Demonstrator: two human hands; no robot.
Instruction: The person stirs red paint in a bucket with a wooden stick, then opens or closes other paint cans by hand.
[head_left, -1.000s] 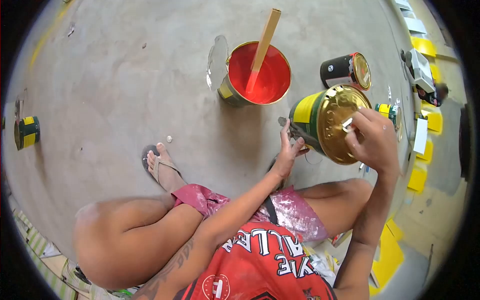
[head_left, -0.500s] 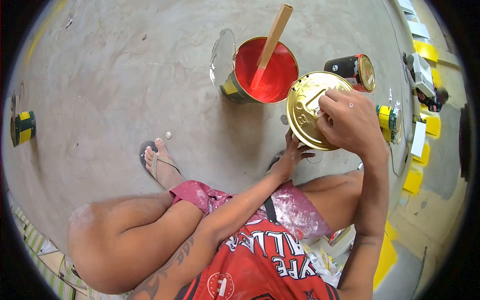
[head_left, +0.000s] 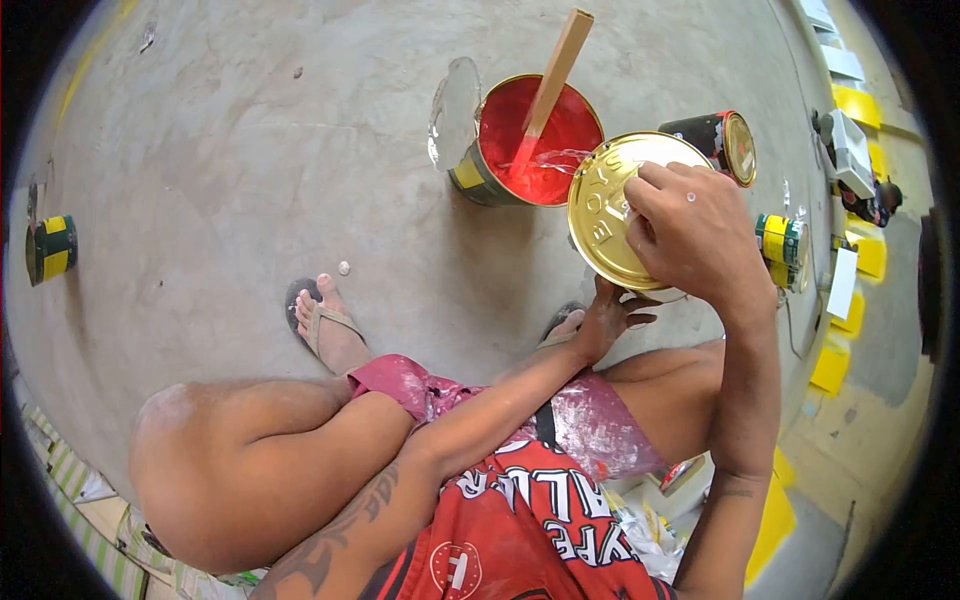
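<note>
A round gold-ended can (head_left: 607,225) tilts beside the open bucket (head_left: 482,180) of red paint. A thin clear stream runs from the can's upper edge into the bucket. My right hand (head_left: 700,235) is closed on the gold end, and what its fingertips grip is hidden. Under the can's lower edge, my left hand (head_left: 608,322) supports it from below, fingers partly extended. A wooden stick (head_left: 558,75) leans in the bucket, its lower end red with paint. The bucket's bent-back metal lid (head_left: 457,112) stands out on its left side.
A dark can (head_left: 708,135) lies behind the gold one. Green-yellow cans stand at right (head_left: 778,238) and far left (head_left: 52,250). My sandalled foot (head_left: 335,330) rests on the grey floor. White and yellow panels (head_left: 842,282) and another person (head_left: 878,203) are at far right.
The gold can has tipped further and moved slightly left and up with my right hand. A clear stream now enters the bucket. My left hand has shifted slightly right.
</note>
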